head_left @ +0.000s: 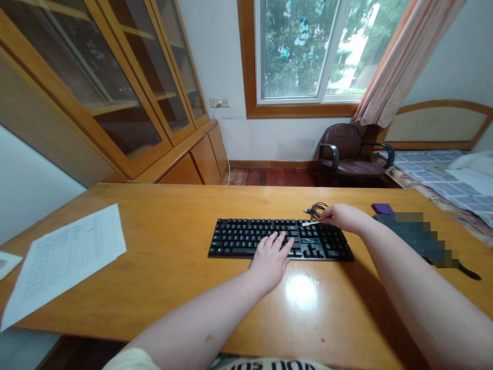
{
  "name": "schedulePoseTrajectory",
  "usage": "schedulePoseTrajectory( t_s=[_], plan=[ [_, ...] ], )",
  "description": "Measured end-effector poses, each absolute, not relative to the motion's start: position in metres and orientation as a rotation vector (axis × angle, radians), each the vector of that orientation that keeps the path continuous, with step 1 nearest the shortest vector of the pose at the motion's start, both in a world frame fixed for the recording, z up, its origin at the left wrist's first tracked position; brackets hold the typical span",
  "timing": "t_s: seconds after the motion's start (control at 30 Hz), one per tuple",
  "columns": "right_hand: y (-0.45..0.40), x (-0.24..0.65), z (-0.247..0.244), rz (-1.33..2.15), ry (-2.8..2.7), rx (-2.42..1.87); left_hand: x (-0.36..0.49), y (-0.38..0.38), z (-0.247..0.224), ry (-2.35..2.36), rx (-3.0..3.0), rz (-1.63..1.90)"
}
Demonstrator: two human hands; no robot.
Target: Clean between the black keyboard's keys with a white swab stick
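A black keyboard point(239, 239) lies on the wooden desk point(162, 288). My left hand point(270, 259) rests palm down on its middle keys and front edge, fingers spread, holding nothing. Above the keyboard's upper right part, my right hand point(341, 217) pinches a thin pale stick point(310, 223), perhaps a cotton swab. The stick points left over the top row of keys; whether its tip touches them is unclear. Just behind the keyboard is a coiled black cable point(316, 208), partly beside my right hand.
Printed papers point(69, 257) lie at the desk's left. On the right are a small purple item point(382, 208) and a dark, partly pixelated object point(412, 234). Beyond the desk stand a glass-door cabinet point(146, 77), a maroon armchair point(344, 144) and a bed point(435, 169).
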State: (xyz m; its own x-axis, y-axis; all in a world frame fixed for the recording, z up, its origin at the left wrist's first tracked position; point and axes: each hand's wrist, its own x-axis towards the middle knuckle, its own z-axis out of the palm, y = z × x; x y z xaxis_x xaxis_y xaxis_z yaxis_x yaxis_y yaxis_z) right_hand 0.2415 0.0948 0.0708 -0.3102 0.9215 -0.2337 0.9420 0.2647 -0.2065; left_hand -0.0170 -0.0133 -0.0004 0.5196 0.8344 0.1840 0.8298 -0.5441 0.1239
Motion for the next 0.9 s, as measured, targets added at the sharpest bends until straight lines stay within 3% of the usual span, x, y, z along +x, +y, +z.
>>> schedulePoseTrajectory(
  t_s=[0.23, 0.5, 0.7, 0.9],
  plan=[
    [0.097, 0.294, 0.086, -0.474, 2.129, 2.0, -0.016, -0.013, 0.0, 1.491, 2.714, 0.347],
    [0.089, 0.294, 0.079, -0.569, 2.265, 1.999, -0.017, -0.013, 0.0, 1.483, 2.707, 0.343],
    [0.092, 0.328, 0.082, -0.395, 2.022, 2.137, -0.016, -0.013, 0.0, 1.486, 2.696, 0.347],
    [0.078, 0.291, 0.087, -0.333, 2.312, 2.138, -0.017, -0.013, 0.0, 1.485, 2.711, 0.342]
  ],
)
